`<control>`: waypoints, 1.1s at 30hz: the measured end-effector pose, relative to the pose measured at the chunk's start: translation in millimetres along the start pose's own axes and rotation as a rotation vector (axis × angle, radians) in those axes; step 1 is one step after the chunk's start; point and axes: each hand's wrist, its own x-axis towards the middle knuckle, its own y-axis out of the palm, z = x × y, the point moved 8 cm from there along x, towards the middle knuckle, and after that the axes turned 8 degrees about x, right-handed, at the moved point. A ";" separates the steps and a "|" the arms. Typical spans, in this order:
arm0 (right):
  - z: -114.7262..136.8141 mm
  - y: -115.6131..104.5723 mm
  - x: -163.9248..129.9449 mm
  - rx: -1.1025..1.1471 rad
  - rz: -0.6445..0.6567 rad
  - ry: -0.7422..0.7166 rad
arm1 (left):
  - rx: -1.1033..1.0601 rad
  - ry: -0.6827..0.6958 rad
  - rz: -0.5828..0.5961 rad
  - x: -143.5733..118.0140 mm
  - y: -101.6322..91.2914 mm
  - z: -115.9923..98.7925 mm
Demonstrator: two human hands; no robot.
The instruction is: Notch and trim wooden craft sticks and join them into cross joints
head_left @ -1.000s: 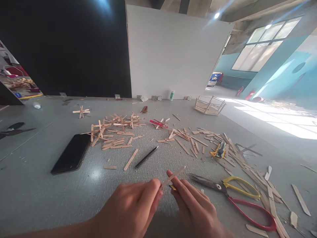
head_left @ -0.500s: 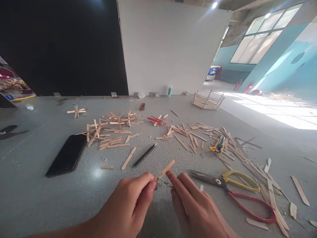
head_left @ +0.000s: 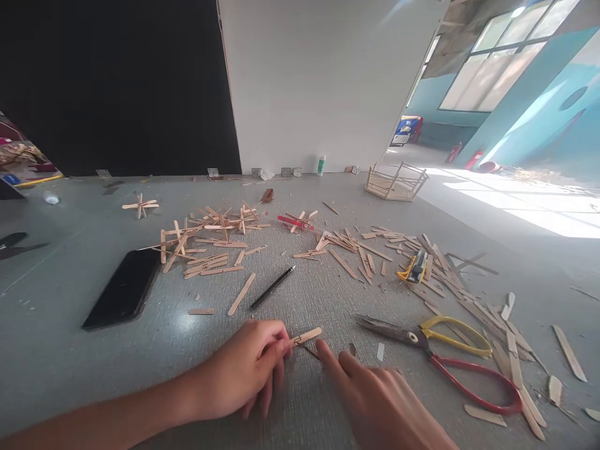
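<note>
The grey surface (head_left: 70,350) fills the view, with a white board (head_left: 319,87) standing upright at its far edge, toward 12 o'clock. A black phone (head_left: 122,289) lies flat at 10 o'clock from the hands. Loose wooden craft sticks (head_left: 210,247) are scattered across the middle of the surface and away to 2 o'clock. A small stick-built frame (head_left: 396,183) sits far off at 1 o'clock. Scissors (head_left: 440,356) with one yellow and one red handle lie at 3 o'clock, blades pointing toward the hands. A black pen (head_left: 272,288) lies just beyond the hands at 12 o'clock.

The left hand (head_left: 244,372) rests low on the surface, its grip pinched on one end of a short craft stick piece (head_left: 305,337), which lies nearly flat, its free end pointing to 2 o'clock. The right hand (head_left: 379,400) is beside it at 4 o'clock, its forefinger stretched toward a thin dark sliver under the piece; whether its grip holds that sliver I cannot tell.
</note>
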 end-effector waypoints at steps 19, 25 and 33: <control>9.7 -9.8 22.7 0.189 -0.059 0.061 | -0.058 0.011 -0.253 1.1 2.8 15.3; 14.0 -9.5 24.6 0.124 -0.003 0.042 | -0.116 -0.009 -0.247 4.0 4.5 17.1; 16.5 -18.8 35.0 0.135 0.100 0.076 | -0.096 0.004 -0.195 6.1 5.7 17.4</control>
